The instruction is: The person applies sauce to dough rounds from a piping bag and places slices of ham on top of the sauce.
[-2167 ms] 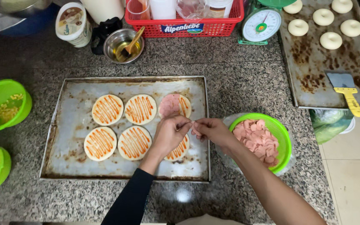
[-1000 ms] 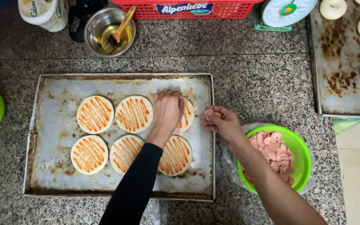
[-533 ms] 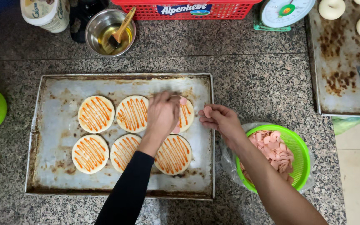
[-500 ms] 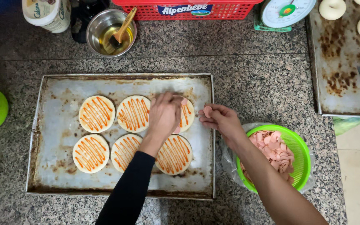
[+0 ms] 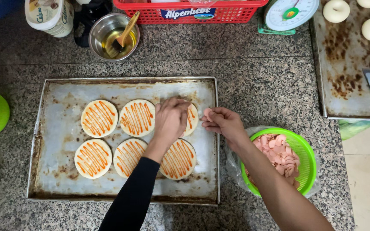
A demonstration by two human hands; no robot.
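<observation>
Six sauce-striped dough rounds [image 5: 99,118] are laid in two rows on the baking tray [image 5: 65,92]; the upper-right round [image 5: 191,119] is covered by the flattened left hand [image 5: 171,120]; pink sausage slices [image 5: 207,114] are pinched in the right hand [image 5: 224,124], kept near the green bowl [image 5: 307,156].

The left arm [image 5: 129,192], rising from the lower middle of the frame, wears a snug black long sleeve that ends at the wrist. The right arm [image 5: 279,196], lower right of the frame, is bare with no sleeve showing. Both hands are bare; no rings, watch or gloves can be seen.
</observation>
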